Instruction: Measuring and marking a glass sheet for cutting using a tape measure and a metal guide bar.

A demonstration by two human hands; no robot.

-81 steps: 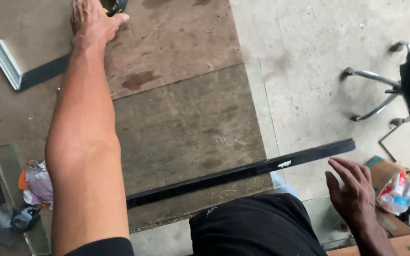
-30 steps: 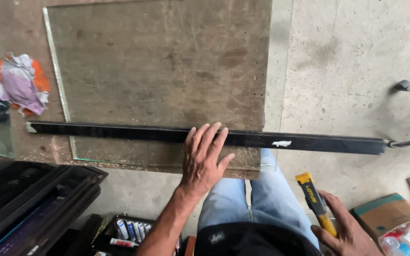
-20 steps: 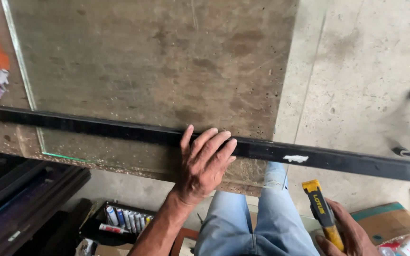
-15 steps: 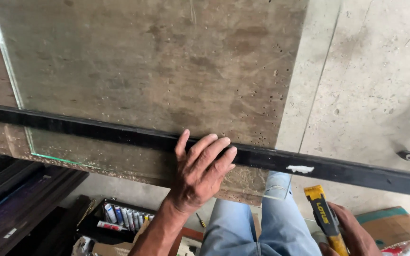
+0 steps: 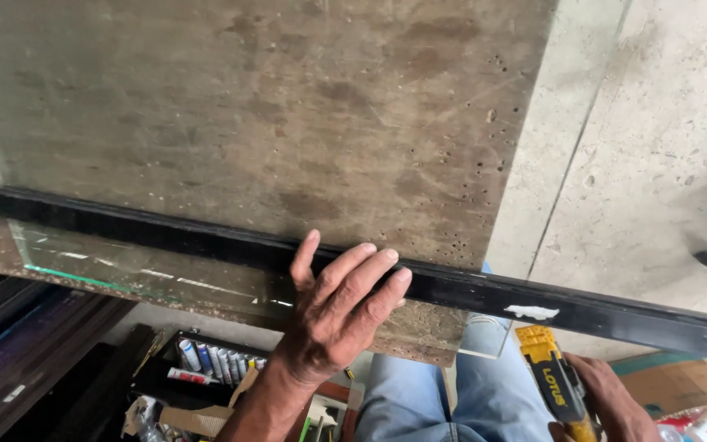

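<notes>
1. Black and long, the straightedge bar (image 5: 206, 237) runs across the whole view from the left edge down toward the lower right, lying flat on a sheet of glass (image 5: 149, 274).
2. Left hand (image 5: 333, 315) rests palm-down on the bar near its middle; its fingers (image 5: 362, 274) are spread apart and lie across the bar's top, tips reaching just past its far edge, pressing rather than gripping.
3. Right hand (image 5: 607, 401) sits low at the bottom right, below the bar and apart from it, its fingers wrapped around a yellow and black cutter (image 5: 554, 385) whose yellow head points up toward the bar.
4. A white smear (image 5: 531, 312) marks the bar just above the cutter's head.
5. The glass lies over a brown, stained board (image 5: 288, 106); its greenish edge shows at the left below the bar.
6. Pale concrete floor (image 5: 656, 147) lies to the right.
7. Blue jeans (image 5: 443, 401) show between the hands.
8. A black tray of tubes (image 5: 206, 360) sits at the bottom left.
</notes>
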